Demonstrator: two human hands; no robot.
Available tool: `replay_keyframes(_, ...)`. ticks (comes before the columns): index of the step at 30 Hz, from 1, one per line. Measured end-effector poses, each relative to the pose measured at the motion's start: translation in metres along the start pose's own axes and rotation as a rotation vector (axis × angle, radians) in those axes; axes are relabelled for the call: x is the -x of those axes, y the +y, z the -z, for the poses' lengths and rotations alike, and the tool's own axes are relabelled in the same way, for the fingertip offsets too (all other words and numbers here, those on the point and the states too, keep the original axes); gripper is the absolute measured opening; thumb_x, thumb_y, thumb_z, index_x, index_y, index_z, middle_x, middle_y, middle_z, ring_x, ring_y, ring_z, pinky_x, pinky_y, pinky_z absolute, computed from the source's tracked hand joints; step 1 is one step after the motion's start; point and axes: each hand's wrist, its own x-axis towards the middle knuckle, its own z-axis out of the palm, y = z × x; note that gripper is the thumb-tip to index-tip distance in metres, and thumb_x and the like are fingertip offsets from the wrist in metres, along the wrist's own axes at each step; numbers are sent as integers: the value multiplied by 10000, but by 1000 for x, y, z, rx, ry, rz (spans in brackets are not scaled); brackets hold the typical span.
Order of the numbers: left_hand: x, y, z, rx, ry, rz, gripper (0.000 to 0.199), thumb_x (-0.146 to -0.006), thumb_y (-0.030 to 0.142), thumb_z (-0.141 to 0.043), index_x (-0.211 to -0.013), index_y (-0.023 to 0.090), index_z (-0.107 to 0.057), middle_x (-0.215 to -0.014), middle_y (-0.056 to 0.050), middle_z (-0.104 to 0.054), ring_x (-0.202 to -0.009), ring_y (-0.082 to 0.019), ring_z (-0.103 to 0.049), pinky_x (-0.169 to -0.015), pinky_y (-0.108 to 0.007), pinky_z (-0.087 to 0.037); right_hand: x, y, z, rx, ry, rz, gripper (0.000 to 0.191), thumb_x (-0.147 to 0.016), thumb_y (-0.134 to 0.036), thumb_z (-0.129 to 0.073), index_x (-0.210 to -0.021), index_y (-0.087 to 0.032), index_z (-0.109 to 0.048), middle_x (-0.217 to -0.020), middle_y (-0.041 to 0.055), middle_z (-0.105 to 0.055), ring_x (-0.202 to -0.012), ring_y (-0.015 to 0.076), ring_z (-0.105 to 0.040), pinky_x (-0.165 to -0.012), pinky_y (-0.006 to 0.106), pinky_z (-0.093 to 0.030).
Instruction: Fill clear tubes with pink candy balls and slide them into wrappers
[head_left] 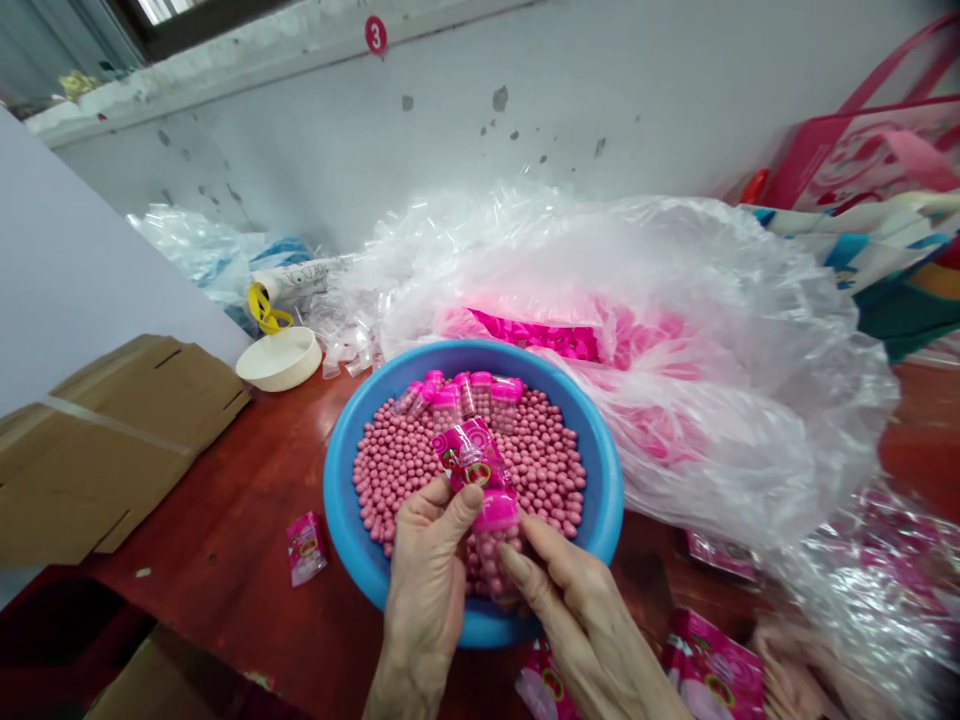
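My left hand (426, 565) pinches a printed pink wrapper sleeve (471, 455) between thumb and fingers. My right hand (574, 600) grips a small clear jar (491, 550) with a bright pink cap, filled with pink candy balls. The jar's cap end meets the lower end of the sleeve; whether it has entered cannot be told. Both hands are over the near side of a blue basin (339, 490) holding many loose pink balls (551, 455). Several filled, pink-capped jars (480, 390) lie on the balls toward the back of the basin.
Behind and right of the basin spreads a big clear plastic bag (765, 400) with pink caps inside. Flattened cardboard (112, 440), a white round lid (281, 360) and a loose wrapper (306, 548) are to the left. More pink wrappers (712, 660) lie at the right front.
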Motion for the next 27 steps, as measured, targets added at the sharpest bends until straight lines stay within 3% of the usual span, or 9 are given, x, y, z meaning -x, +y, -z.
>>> replay_keyframes(4,4,0,7,-6,-56,19,160,-642,231,-794,-790,184,-755,-671,-27,-736,-632,-149,-673,-680,-264,-536,-4,-8,12,-119,-141,-93,263,-895,-381,-487,-976,-192,-652,-775,25,-623,-711,168,-573,-618,245,-493)
replay_keyframes(7,5,-1,11,14,-80,54,216,-608,263,-815,-797,177,-755,-689,-39,-740,-670,-175,-682,-680,-278,-541,-6,-10,16,-192,-223,-65,249,-901,-372,-481,-850,-186,-639,-740,9,-602,-680,152,-562,-616,240,-489)
replay_keyframes(9,4,-2,10,19,-82,59,220,-622,263,-807,-813,169,-754,-704,-50,-743,-697,-188,-686,-681,-285,-544,-5,-6,11,-113,-178,7,210,-907,-321,-479,-865,-186,-635,-782,23,-620,-712,161,-578,-640,245,-492)
replay_keyframes(11,4,-3,8,17,-66,54,192,-659,253,-782,-826,163,-751,-703,-55,-742,-706,-189,-688,-682,-286,-545,-4,2,3,16,-42,141,194,-913,-233,-453,-989,-186,-625,-891,57,-642,-795,180,-598,-700,261,-497)
replay_keyframes(14,3,-4,5,7,-25,30,170,-684,250,-764,-832,169,-749,-698,-50,-741,-695,-180,-690,-677,-277,-546,-2,15,-11,163,135,337,358,-903,-115,-396,-1238,-162,-511,-1116,123,-617,-949,203,-597,-813,292,-490)
replay_keyframes(16,4,-5,4,1,5,19,174,-675,269,-770,-817,171,-747,-701,-49,-742,-684,-178,-691,-662,-271,-547,-3,17,-14,226,138,371,404,-898,-95,-385,-1291,-135,-468,-1189,154,-597,-989,213,-601,-841,305,-492)
replay_keyframes(20,9,-7,5,-11,15,32,247,-643,342,-784,-777,139,-739,-691,-76,-740,-644,-188,-686,-592,-265,-545,-8,9,-4,234,75,326,314,-920,-162,-402,-1192,-135,-557,-1110,144,-659,-979,215,-639,-846,299,-512)
replay_keyframes(23,10,-8,6,-28,-18,75,263,-660,329,-774,-820,124,-738,-698,-91,-740,-610,-180,-675,-518,-234,-521,-9,8,1,267,-2,291,317,-925,-198,-425,-1208,-152,-559,-1186,137,-644,-1102,232,-602,-896,322,-504)
replay_keyframes(27,6,-8,8,-79,-21,111,203,-732,279,-716,-836,107,-742,-692,-98,-735,-564,-148,-647,-415,-173,-442,-7,21,-8,296,93,350,404,-923,-205,-403,-1309,-108,-470,-1268,188,-582,-1207,270,-525,-916,390,-500)
